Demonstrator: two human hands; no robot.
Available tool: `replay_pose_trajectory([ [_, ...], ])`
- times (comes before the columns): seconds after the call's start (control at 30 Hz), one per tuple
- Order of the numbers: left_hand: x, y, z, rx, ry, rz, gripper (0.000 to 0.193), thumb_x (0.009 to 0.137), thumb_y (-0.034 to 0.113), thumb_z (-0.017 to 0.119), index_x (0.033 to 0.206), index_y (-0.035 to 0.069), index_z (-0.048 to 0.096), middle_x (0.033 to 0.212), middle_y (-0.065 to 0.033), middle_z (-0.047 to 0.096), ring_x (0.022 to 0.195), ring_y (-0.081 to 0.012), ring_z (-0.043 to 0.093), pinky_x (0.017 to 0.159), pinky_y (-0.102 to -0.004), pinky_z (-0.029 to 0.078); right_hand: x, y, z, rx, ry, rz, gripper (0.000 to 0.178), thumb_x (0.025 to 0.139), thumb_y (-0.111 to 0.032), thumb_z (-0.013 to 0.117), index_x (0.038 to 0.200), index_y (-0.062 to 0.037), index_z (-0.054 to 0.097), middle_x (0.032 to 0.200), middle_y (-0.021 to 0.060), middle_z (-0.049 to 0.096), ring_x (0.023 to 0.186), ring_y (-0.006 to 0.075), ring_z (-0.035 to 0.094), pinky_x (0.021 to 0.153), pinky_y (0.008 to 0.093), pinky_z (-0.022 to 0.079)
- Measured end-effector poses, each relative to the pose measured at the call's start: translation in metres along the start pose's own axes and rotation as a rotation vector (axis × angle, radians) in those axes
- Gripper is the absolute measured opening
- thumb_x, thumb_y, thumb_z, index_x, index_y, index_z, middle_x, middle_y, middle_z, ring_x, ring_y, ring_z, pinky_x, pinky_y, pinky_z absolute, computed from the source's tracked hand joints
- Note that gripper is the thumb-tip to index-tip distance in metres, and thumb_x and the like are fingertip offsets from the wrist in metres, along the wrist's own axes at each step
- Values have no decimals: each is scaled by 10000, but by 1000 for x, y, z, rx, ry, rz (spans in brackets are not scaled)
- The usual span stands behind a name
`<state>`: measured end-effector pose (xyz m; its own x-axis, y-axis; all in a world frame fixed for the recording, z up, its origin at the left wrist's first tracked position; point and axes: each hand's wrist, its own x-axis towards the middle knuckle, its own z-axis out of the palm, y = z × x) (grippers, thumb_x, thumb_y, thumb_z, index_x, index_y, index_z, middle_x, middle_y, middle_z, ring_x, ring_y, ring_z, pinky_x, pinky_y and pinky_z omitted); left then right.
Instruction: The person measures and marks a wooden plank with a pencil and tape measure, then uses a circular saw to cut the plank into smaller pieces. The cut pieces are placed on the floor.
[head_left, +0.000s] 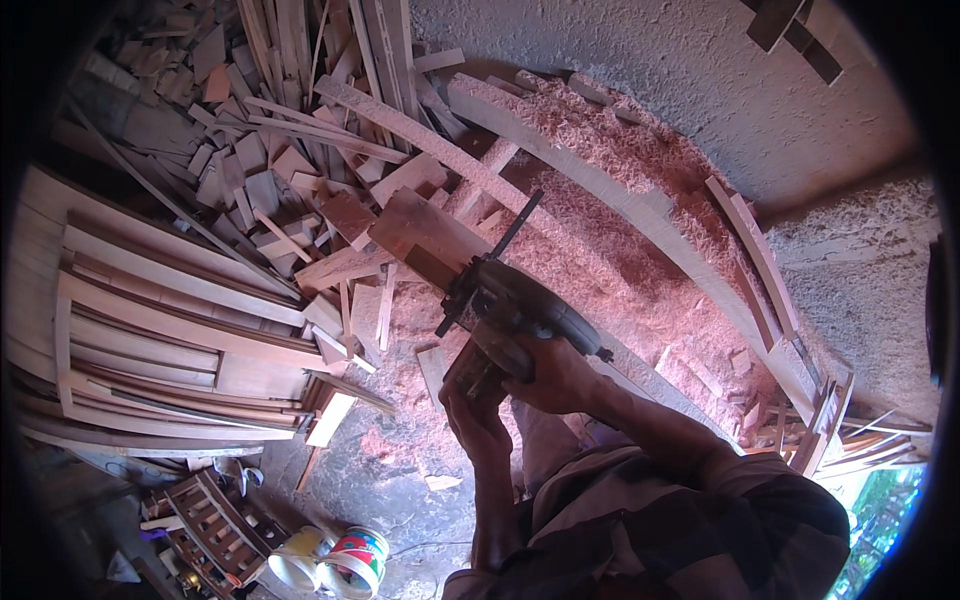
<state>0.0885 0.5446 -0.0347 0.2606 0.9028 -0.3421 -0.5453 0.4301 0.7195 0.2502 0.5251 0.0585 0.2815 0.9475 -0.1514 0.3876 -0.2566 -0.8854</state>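
Largest in view, a heap of pinkish shavings [610,240] spreads beside the rough wall [650,60], which suggests that a good deal of wood is already worked down. At left, slatted wooden frames [190,335] look assembled, though whether they belong to this job cannot be told. A long, curved plank [610,190] lies across the shavings, bark or roughness hard to make out on its face, so its state is uncertain. The reddish-brown board [425,222] lies just beyond the front of the dark power tool [525,300], partly hidden beneath it (contact between the two is not clear from above). The tool itself is in front of the person, over the shavings; the right hand [560,375] has its grip clamped around the tool's handle, and the left hand [480,405] has its grip closed on the nearer side of the body. Work on the board seems under way rather than finished, but how much surface remains cannot be judged. Smallest are the scattered offcuts [255,190], evidently already cut away.
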Motion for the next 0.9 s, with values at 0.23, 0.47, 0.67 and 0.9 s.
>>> replay_pose_trajectory([
  [0.23,8,5,1,243,-15,85,480,1082,450,430,1391,83,437,1422,-183,525,1295,-286,571,1034,-428,539,11,0,6,-11,7,7,508,780,-180,795,1232,-17,628,944,224,723,912,384,724,802,439,573],
  [0.47,19,14,4,168,24,42,470,1078,443,437,1386,87,445,1405,-175,532,1291,-283,574,1038,-428,533,23,-7,6,10,8,-9,484,787,-174,788,1215,-12,630,938,224,724,910,378,728,801,433,574],
  [0.67,28,22,7,40,47,-22,447,1074,438,456,1356,91,470,1367,-160,561,1266,-276,587,1029,-429,527,33,-6,11,19,-2,18,466,790,-161,779,1206,-8,636,957,231,721,911,370,729,802,431,575],
  [0.9,39,10,-16,57,24,75,494,1049,172,549,1480,20,362,1372,-208,480,1226,-323,554,980,-394,543,46,-5,16,-10,-9,11,466,784,-151,776,1205,-5,639,977,224,719,953,375,719,838,435,568],
])
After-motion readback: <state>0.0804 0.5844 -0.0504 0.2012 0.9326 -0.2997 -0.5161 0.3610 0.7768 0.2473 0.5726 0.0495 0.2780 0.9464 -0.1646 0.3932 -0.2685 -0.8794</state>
